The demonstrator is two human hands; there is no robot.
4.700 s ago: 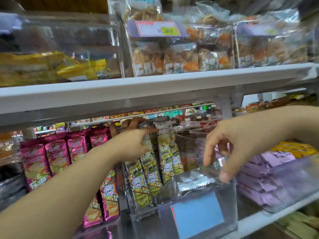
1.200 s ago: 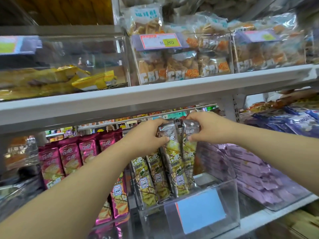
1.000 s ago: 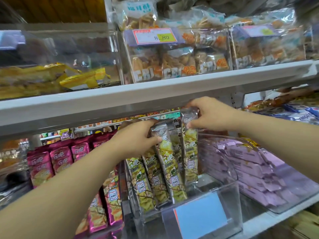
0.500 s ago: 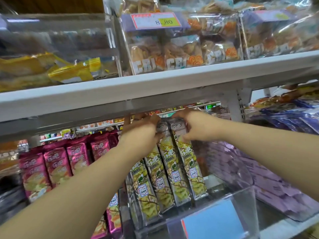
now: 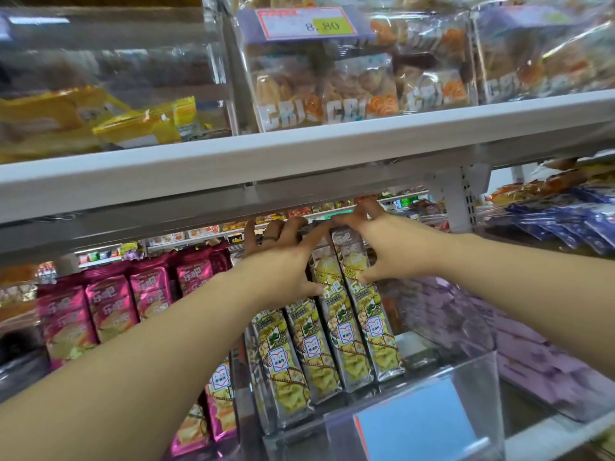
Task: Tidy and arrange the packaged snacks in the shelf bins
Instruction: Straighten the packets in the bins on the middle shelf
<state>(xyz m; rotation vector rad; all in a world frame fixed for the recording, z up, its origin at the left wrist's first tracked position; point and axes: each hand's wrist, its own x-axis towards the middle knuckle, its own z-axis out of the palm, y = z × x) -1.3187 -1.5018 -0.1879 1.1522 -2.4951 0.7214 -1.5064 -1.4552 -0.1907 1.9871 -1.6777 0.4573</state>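
A row of tall green-and-silver snack packets (image 5: 336, 337) stands leaning in a clear plastic bin (image 5: 466, 371) on the lower shelf. My left hand (image 5: 283, 264) holds the tops of the left packets, thumb in front and fingers spread behind. My right hand (image 5: 389, 244) pinches the rightmost green packet (image 5: 369, 314) near its top, thumb on its front face and fingers over its upper edge. Both hands sit close under the white upper shelf (image 5: 299, 154).
Pink snack packets (image 5: 109, 301) fill the bin to the left. Purple packets (image 5: 519, 337) lie in the bin to the right. A blue label (image 5: 412, 424) fronts the clear bin. Above, bins hold yellow packets (image 5: 100, 121) and clear biscuit bags (image 5: 332, 91) under a price tag (image 5: 306, 23).
My right hand brought a green packet into the bin and stood it at the right end of the row. Both hands have since pressed the row upright and together.
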